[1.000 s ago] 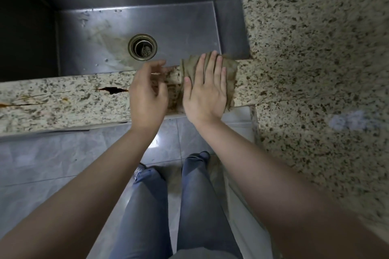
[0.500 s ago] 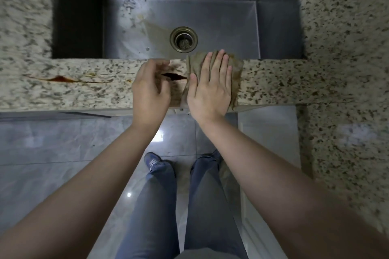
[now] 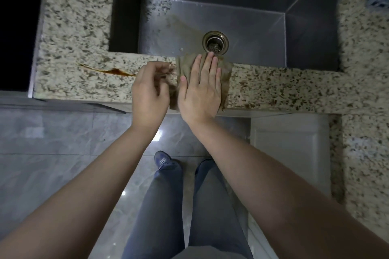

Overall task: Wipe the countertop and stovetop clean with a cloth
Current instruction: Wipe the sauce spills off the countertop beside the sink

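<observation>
**Cloth on sink ledge, stain not reached**

Right hand (image 3: 200,92) lies flat, fingers straight, pressing the cloth (image 3: 225,75) onto the counter (image 3: 284,88) strip in front of the sink (image 3: 252,33). Left hand (image 3: 150,90) hovers just left of it, fingers loosely curled, gripping nothing visible. Brown streak (image 3: 111,71) lies to the left, unwiped. Risks: cloth edge overhangs the sink and could slip in; a soiled cloth may smear the streak.

Countertop (image 3: 284,88): speckled granite strip.
Cloth (image 3: 226,73): flat under right hand (image 3: 200,92).
Brown stain (image 3: 109,71): left of left hand (image 3: 149,92).
</observation>
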{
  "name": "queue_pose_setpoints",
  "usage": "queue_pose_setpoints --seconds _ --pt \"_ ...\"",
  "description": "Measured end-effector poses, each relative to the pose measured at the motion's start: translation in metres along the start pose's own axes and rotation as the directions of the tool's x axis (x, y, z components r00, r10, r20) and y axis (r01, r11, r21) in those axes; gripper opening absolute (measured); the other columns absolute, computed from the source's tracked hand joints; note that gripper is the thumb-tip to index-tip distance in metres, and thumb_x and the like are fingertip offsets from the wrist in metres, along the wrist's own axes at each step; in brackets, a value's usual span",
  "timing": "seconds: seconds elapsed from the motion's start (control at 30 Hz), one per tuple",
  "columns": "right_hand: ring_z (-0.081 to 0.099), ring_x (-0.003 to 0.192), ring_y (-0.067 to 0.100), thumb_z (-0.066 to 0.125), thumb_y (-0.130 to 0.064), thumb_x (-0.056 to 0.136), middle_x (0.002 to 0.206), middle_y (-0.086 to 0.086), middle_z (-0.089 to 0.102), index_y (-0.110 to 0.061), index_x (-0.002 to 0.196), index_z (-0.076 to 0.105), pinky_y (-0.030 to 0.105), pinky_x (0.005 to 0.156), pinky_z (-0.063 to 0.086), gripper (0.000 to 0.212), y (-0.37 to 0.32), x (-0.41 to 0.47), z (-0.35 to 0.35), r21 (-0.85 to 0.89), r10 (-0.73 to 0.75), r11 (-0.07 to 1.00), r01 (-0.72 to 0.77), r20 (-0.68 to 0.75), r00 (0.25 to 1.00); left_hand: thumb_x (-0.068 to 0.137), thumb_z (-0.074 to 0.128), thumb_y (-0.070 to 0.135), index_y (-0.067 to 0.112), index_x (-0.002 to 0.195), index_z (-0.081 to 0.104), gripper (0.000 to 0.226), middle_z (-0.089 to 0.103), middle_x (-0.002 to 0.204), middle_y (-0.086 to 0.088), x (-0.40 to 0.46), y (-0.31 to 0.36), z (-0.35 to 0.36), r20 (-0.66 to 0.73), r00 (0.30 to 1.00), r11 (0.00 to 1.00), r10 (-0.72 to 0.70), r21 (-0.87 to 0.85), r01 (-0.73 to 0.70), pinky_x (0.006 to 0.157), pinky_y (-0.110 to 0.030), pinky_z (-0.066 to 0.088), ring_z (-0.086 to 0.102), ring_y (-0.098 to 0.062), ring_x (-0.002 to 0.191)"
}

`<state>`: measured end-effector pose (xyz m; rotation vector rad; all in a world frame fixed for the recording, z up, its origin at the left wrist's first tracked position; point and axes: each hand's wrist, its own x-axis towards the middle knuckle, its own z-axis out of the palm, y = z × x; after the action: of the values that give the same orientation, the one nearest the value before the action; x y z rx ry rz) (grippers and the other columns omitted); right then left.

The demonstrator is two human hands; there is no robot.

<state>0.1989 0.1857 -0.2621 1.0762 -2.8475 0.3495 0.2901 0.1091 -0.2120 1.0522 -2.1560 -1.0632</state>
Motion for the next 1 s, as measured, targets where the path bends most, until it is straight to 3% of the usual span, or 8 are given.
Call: queue_pose_setpoints --seconds 0.13,0.33,0.5,0.67,0.83,1.0 --pt "0.019 0.156 0.038 0.025 -0.040 0.109 0.166 0.027 0.023 0.000 0.159 0.028 0.047 0.129 0.015 0.064 -0.026 -0.003 0.006 0.015 -0.038 0.999 0.038 -0.009 0.999 0.085 0.047 -0.005 0.008 0.116 0.064 0.038 0.067 0.110 -0.004 0.004 -0.006 -0.009 -0.014 1.000 1.000 -0.007 0.011 0.007 0.092 -0.018 0.047 0.062 -0.012 0.104" --pt "0.016 0.158 0.033 0.031 -0.028 0.108 0.168 0.023 0.020 -0.003 0.161 0.025 0.043 0.129 0.013 0.059 -0.057 -0.008 0.016 -0.026 -0.125 0.992 0.125 0.018 0.992 0.082 0.047 -0.007 0.005 0.113 0.065 0.038 0.068 0.106 -0.005 0.010 -0.010 -0.021 -0.065 0.998 0.999 -0.002 0.048 0.006 0.089 -0.012 0.043 0.061 -0.010 0.101" --pt "0.020 0.157 0.035 0.020 -0.037 0.109 0.166 0.025 0.024 -0.001 0.159 0.031 0.045 0.129 0.015 0.063 -0.071 -0.007 0.012 0.108 -0.109 0.988 0.107 0.010 0.994 0.086 0.046 -0.003 0.008 0.113 0.064 0.034 0.067 0.104 -0.005 0.017 -0.018 -0.041 -0.161 0.986 0.995 -0.052 0.071 0.064 0.087 -0.026 0.050 0.061 -0.012 0.099" --pt "0.018 0.157 0.035 0.024 -0.038 0.109 0.166 0.025 0.024 -0.001 0.159 0.030 0.045 0.129 0.013 0.063 -0.097 -0.009 0.015 0.145 -0.154 0.978 0.148 0.030 0.988 0.092 0.044 0.000 0.005 0.111 0.058 0.024 0.064 0.104 -0.007 0.016 -0.040 -0.072 -0.268 0.958 0.989 -0.104 0.076 0.129 0.089 -0.021 0.045 0.060 -0.017 0.099" --pt "0.019 0.157 0.037 0.024 -0.038 0.109 0.165 0.027 0.024 0.000 0.159 0.031 0.046 0.129 0.015 0.063 -0.134 -0.011 0.021 0.165 -0.159 0.975 0.152 0.029 0.987 0.090 0.041 0.003 0.005 0.110 0.056 0.026 0.063 0.106 -0.011 0.022 -0.080 -0.109 -0.312 0.936 0.980 -0.161 0.063 0.189 0.090 -0.045 0.051 0.061 -0.024 0.100" --pt "0.017 0.157 0.037 0.026 -0.039 0.109 0.166 0.028 0.021 -0.001 0.160 0.028 0.047 0.129 0.014 0.063 -0.184 -0.013 0.031 0.141 -0.139 0.981 0.132 0.042 0.989 0.087 0.039 -0.002 0.005 0.111 0.056 0.030 0.063 0.108 -0.008 0.035 -0.107 -0.144 -0.291 0.942 0.982 -0.166 0.039 0.185 0.090 -0.043 0.051 0.061 -0.019 0.102"
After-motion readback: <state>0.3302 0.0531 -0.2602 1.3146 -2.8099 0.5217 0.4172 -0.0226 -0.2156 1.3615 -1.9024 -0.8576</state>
